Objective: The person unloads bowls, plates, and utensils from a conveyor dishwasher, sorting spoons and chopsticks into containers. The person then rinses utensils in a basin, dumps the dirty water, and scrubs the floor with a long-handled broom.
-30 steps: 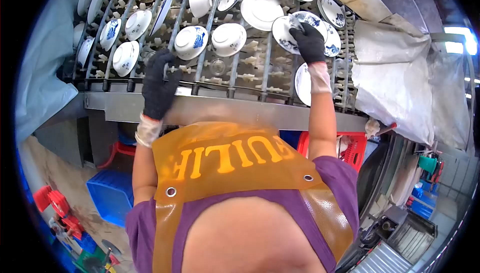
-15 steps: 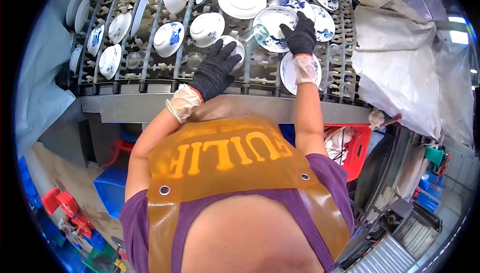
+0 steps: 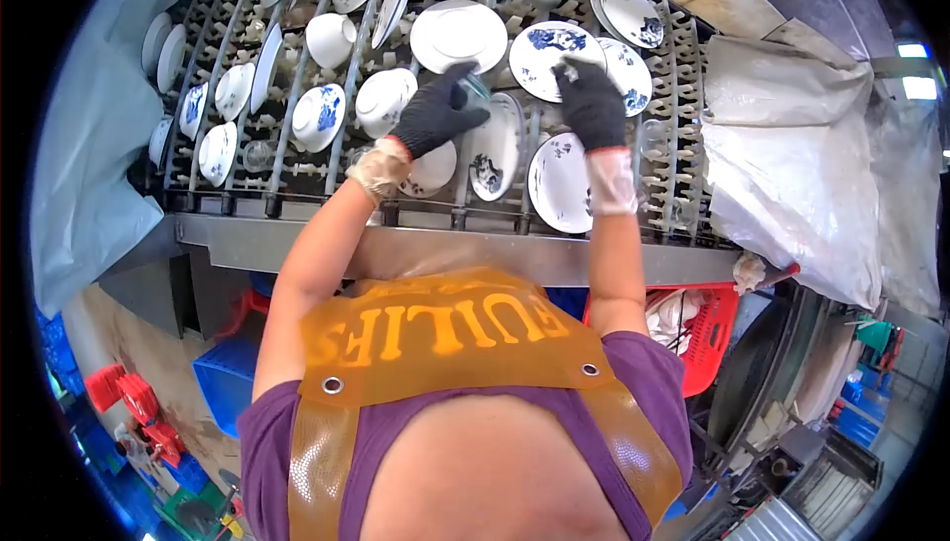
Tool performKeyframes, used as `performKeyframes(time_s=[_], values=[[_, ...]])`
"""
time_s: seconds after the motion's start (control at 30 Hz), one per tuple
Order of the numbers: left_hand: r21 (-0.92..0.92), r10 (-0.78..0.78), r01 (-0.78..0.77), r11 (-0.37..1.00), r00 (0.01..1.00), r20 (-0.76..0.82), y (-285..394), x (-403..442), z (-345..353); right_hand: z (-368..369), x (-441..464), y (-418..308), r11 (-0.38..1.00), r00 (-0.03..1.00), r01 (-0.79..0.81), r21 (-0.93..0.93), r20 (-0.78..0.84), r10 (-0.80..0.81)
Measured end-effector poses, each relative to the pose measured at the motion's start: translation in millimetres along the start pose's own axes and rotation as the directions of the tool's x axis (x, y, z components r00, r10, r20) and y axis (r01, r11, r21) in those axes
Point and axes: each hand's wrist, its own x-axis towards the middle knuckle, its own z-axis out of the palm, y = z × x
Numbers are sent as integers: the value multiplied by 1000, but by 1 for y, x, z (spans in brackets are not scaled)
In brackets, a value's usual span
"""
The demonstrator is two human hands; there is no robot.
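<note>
My left hand (image 3: pixel 442 111), in a dark knit glove, is closed around a greenish clear glass (image 3: pixel 477 92). Directly right of it, a deep white dish with dark floral marks (image 3: pixel 497 150) stands tilted on the rack (image 3: pixel 457 194). A small patterned bowl (image 3: pixel 432 171) is partly hidden under my left wrist. My right hand (image 3: pixel 592 103), gloved alike, has its fingers bent at the lower right rim of a blue-patterned plate (image 3: pixel 542 58); the grip is partly hidden. Below that hand leans a white plate (image 3: pixel 560 185), its right side covered by my wrist.
Bowls such as a blue-flowered one (image 3: pixel 319 117) and several plates rest among the rack's white pegs. A metal ledge (image 3: pixel 465 252) borders its near side. Pale plastic sheeting (image 3: pixel 782 165) hangs at the right. A red basket (image 3: pixel 711 328) with cloth stands below.
The glass, earlier between my hands, is now in my left hand. The small bowl has left that hand. My right hand no longer holds the patterned bowl; a deep dish now stands between my hands.
</note>
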Motion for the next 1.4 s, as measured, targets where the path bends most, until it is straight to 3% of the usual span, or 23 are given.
performKeyframes(time_s=[0.03,0.1,0.17,0.23,0.33,0.37,0.43,0.5,0.57,0.6,0.63,0.7,0.77,0.83,0.9,1.03,1.1,1.17,1.2,1.23,1.3,1.37,1.4], values=[[-381,121,-169,909,982,-148,-15,4,5,21,16,31,998,981,-54,-38,-189,46],[-576,105,-224,786,967,-233,-12,7,-6,47,47,85,997,960,72,-38,-269,-80],[-126,112,-140,982,973,-204,-28,8,-12,60,76,107,977,997,-60,203,54,50],[26,276,-277,961,961,19,-51,3,-15,22,75,81,971,991,-65,230,128,36],[266,160,-177,948,984,82,-20,-3,-18,-23,62,30,979,1000,14,205,14,-17],[124,101,-96,988,994,-38,-17,0,-17,-33,61,12,992,999,-19,128,51,13],[334,239,-119,935,908,-344,-16,25,-19,-29,79,10,958,976,-29,285,215,-34],[509,291,-95,855,902,-319,-34,54,-27,19,113,30,972,953,226,64,-220,-207],[490,11,89,867,980,-199,-28,84,-35,57,156,50,905,913,321,-281,-162,-374],[475,-44,111,873,988,-151,-38,96,-34,105,175,79,883,797,386,-268,-386,-466],[430,-134,156,889,988,-81,-44,108,-36,101,182,84,920,929,367,-139,1,-370],[88,-73,78,993,996,-56,-54,119,-39,77,204,62,950,949,296,-98,140,-281],[203,-46,87,975,979,-199,-49,123,-37,51,220,52,944,982,105,312,118,-148],[242,-57,115,964,971,-232,-42,120,-36,95,254,84,737,997,72,672,-36,-65],[227,-154,214,950,954,-258,-19,112,-45,70,252,80,960,986,0,280,-159,46],[164,104,-37,986,902,-420,41,76,-39,40,235,135,983,910,-179,-48,-387,147],[175,109,-40,984,909,-403,44,70,-32,30,223,171,910,909,-361,-203,-294,295],[225,-128,164,960,978,-166,48,72,-23,66,230,265,960,965,-256,-117,25,260],[185,71,-38,982,982,-176,31,79,-11,51,225,268,946,931,-268,-182,202,303],[102,37,-25,994,992,-121,17,81,-2,45,229,272,957,910,-94,-273,366,194],[427,300,-187,885,930,-214,15,95,3,16,203,245,960,891,-277,-36,363,271],[408,293,-192,893,935,-201,25,117,-17,4,183,233,575,804,-539,616,579,133],[620,365,-203,758,920,-145,14,132,-24,0,182,228,590,699,-649,480,683,214]])
